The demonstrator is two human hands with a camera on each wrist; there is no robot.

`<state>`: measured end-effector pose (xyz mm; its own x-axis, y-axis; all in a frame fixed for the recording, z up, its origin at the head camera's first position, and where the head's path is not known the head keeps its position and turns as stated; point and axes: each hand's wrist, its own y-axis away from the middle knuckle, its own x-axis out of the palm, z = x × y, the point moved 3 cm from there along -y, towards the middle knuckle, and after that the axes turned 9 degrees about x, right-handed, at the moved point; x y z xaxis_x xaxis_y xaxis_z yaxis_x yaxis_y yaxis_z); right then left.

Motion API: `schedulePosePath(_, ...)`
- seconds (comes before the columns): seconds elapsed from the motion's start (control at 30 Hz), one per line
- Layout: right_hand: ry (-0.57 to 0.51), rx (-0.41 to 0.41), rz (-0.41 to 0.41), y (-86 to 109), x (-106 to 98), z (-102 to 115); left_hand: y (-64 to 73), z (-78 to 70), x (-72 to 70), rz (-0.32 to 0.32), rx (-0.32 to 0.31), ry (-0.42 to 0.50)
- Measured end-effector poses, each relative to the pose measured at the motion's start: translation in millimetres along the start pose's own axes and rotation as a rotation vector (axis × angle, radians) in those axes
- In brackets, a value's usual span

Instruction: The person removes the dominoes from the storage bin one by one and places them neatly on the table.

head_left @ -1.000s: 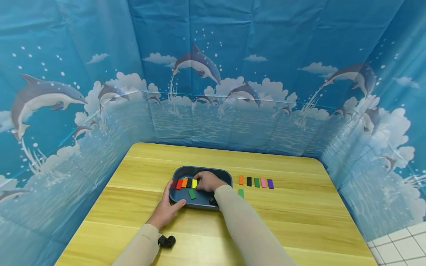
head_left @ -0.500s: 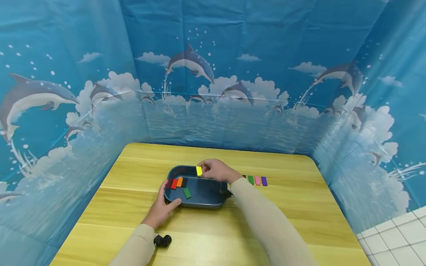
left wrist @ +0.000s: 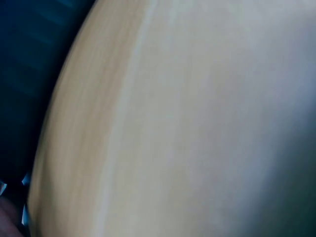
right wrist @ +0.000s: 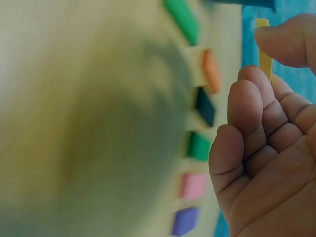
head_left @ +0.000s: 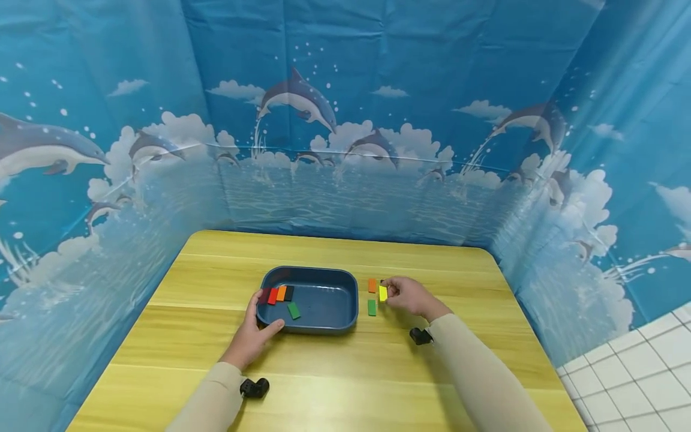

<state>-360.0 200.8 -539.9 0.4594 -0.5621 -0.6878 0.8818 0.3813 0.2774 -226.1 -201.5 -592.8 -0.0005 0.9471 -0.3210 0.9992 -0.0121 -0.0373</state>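
Between thumb and fingertips, my right hand (head_left: 412, 297) pinches a small flat yellow block (head_left: 382, 293), raised over the table right of the blue tray. The right wrist view shows that yellow block (right wrist: 265, 61) on edge. Near it on the table are an orange block (head_left: 372, 285) and a green block (head_left: 372, 308). My left hand (head_left: 251, 336) holds the tray (head_left: 324, 327) at its left end, thumb at the near rim. Inside the tray, red (head_left: 273, 296), orange (head_left: 282, 293) and black (head_left: 289, 293) blocks form a row; a green block (head_left: 294, 310) lies askew.
In the right wrist view, a black block (right wrist: 205, 106), a second green block (right wrist: 198, 146), a pink block (right wrist: 192, 185) and a purple block (right wrist: 185, 221) continue the table row. My right hand mostly hides these in the head view. A dolphin-print curtain (head_left: 335, 198) hangs behind the table.
My right hand has lifted the yellow block out of the tray and carried it right, past the rim. My left hand stays at the tray's left end.
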Motion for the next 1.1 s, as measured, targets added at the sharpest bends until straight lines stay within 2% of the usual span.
schedulePosePath(0.1, 0.015, 0.027, 0.003, 3.3, 8, -17, -0.4, 2.1, -1.0, 0.003, -0.001, 0.003)
schedulePosePath(0.27, -0.049, 0.062, 0.019, 4.5, 21, -31, -0.5, 3.7, -1.7, 0.002, -0.001, 0.012)
schedulePosePath(0.67, -0.054, 0.093, -0.065, 4.5, 32, -30, -2.5, 3.0, -0.1, 0.007, -0.001, 0.026)
schedulePosePath(1.1, -0.071, 0.116, -0.067, 5.2, 32, -30, -1.4, 1.3, 0.1, 0.008, 0.005, 0.014)
